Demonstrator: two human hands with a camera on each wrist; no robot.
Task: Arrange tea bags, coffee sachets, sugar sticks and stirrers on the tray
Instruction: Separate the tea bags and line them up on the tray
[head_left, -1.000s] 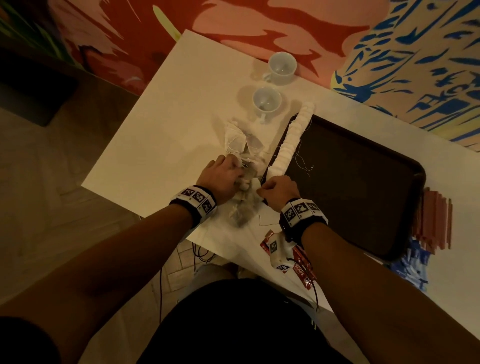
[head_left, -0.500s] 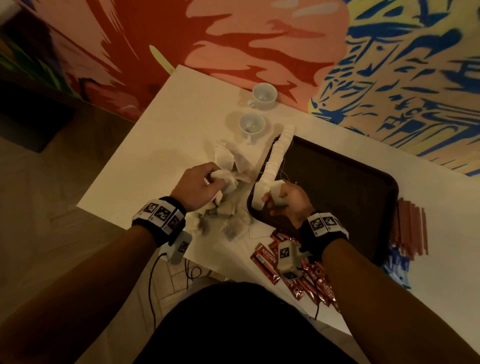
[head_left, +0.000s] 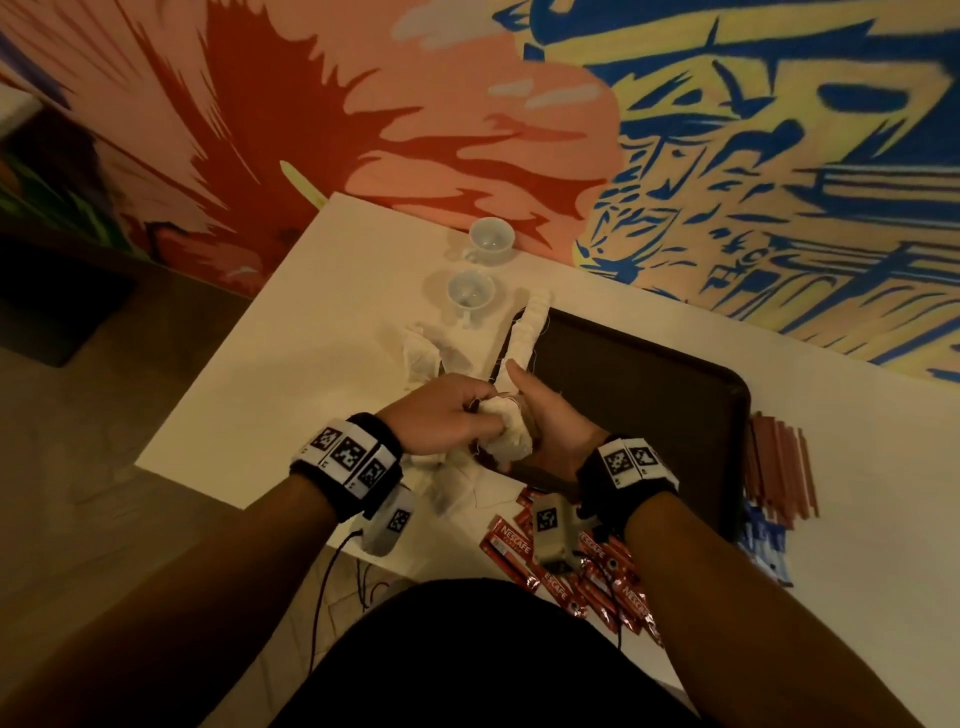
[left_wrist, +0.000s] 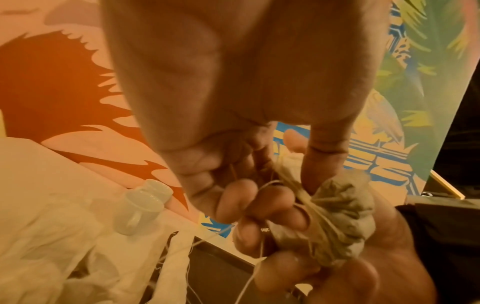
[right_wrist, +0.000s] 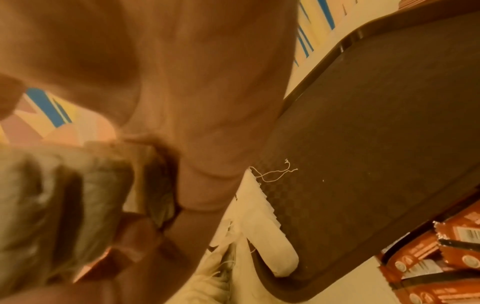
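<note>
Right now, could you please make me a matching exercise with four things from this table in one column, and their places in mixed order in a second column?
Things:
1. row of tea bags
2. coffee sachets
3. stirrers
4. cups

Places:
A. on the table, outside the right edge of the tray
B. along the left edge inside the tray
C. on the table by the wall, left of the tray's far corner
D. at the near table edge, under the right wrist

Pairs: 1-B, 2-D, 3-A, 4-C

Tray (head_left: 675, 395): on table (head_left: 311, 322), right side. Row of tea bags (head_left: 527, 332): along tray's left edge. Loose tea bags (head_left: 426, 358): left of tray. Two cups (head_left: 470, 291): behind them. Coffee sachets (head_left: 597, 577): before tray. Stirrers (head_left: 779, 467): right of tray.
</note>
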